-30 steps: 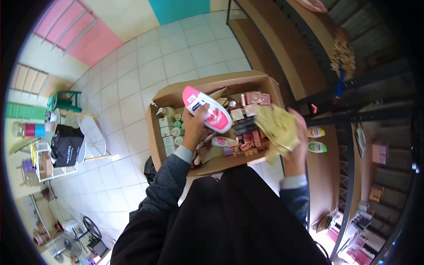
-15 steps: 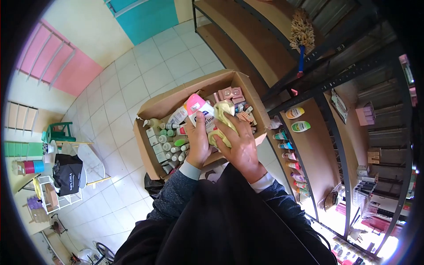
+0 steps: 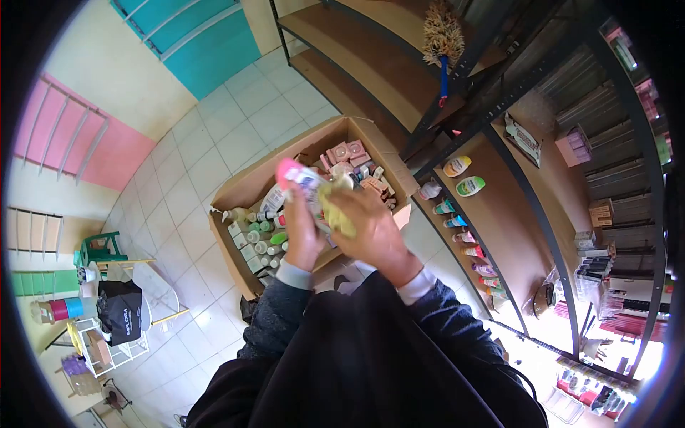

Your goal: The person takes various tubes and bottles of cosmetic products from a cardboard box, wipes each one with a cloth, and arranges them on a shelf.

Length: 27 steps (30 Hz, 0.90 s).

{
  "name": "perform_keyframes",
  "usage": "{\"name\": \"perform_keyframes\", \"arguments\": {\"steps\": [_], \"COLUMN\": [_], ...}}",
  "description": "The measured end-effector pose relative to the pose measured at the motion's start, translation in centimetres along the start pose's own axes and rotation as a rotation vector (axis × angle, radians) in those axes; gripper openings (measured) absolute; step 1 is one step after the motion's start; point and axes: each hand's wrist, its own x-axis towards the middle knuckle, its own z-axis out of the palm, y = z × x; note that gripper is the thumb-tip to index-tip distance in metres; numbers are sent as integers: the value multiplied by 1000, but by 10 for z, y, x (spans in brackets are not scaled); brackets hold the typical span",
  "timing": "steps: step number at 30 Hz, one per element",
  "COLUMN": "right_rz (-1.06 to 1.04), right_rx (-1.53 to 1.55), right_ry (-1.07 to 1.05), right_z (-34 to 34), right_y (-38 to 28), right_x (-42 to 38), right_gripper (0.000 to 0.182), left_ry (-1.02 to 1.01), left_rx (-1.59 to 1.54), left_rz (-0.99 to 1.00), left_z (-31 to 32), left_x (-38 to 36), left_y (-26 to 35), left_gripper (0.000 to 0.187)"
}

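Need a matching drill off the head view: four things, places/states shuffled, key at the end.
Column one
1. Pink-topped bottle
2. Yellow cloth
3. Duster
4. Green stool

Column two
A. In the right hand
B. At the picture's left, near the black bag
C. In the left hand, above the cardboard box
D. By the shelving, blue handle pointing down in the picture

Pairs: 1-C, 2-A, 3-D, 4-B
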Motion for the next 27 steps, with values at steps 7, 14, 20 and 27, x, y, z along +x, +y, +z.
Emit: {"name": "perform_keyframes", "arguments": {"steps": [7, 14, 20, 27], "right_rz": [148, -33, -24, 902], "right_rx": [109, -44, -117, -105], "right_ry": [16, 17, -83, -467], "right_z": [-31, -12, -12, -72], "right_y": [6, -21, -5, 52], "right_x": [-29, -7, -63, -98], "right_gripper": [43, 55, 44, 56], "left_ry": [-268, -192, -165, -255], "left_rx": [94, 66, 190, 424], "left_rz": [3, -127, -17, -150], "left_z": [8, 21, 9, 14], "left_x": [7, -9, 0, -6], "left_y": [29, 9, -4, -7], "left_gripper": [68, 76, 76, 33]}}
